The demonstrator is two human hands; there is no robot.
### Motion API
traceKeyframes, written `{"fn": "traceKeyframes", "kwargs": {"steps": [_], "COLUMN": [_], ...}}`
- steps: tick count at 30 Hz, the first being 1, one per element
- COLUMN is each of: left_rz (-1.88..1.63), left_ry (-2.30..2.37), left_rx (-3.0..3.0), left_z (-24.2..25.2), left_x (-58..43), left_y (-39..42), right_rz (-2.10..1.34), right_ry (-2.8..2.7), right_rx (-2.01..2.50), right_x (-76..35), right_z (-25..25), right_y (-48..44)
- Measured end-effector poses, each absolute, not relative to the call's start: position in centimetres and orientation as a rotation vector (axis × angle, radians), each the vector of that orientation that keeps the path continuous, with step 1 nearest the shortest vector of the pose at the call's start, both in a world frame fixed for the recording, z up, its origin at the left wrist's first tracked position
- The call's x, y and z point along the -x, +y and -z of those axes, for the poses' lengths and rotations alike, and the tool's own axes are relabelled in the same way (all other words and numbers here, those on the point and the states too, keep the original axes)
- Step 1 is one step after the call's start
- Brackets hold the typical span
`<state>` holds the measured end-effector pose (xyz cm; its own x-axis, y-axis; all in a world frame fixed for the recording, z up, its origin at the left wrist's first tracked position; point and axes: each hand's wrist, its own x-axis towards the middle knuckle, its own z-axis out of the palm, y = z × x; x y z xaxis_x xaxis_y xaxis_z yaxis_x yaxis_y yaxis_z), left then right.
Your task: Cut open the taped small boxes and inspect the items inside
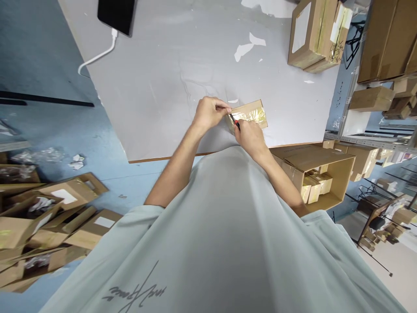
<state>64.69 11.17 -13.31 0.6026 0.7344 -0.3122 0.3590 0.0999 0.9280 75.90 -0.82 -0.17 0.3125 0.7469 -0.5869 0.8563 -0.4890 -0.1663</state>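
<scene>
A small cardboard box (250,114) with shiny clear tape across it lies slightly tilted near the front edge of the grey table. My right hand (250,135) is closed around a red and black utility knife (236,124), its narrow end pointing up and left at the box's left end. My left hand (210,114) is beside that same end, thumb and fingers pinched together close to the knife's tip. What lies between these left fingertips is too small to make out. Part of the box's lower side is hidden behind my right hand.
A black phone (117,15) on a white cable (97,56) lies at the table's far left. Taped boxes (312,37) stand far right, near paper scraps (249,47). An open carton (339,178) holding small boxes is right of me; opened cartons (61,217) pile up on the left floor.
</scene>
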Motion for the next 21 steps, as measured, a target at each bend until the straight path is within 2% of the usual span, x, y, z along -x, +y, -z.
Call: {"fn": "traceKeyframes", "kwargs": {"steps": [21], "left_rz": [-0.359], "left_ry": [0.990], "left_rx": [-1.505], "left_z": [13.31], "left_x": [-64.52], "left_y": [10.73], "right_rz": [0.917], "right_ry": [1.465], "right_rx": [-2.477], "right_x": [-75.14], "right_z": [0.50], "right_y": [-1.67]}}
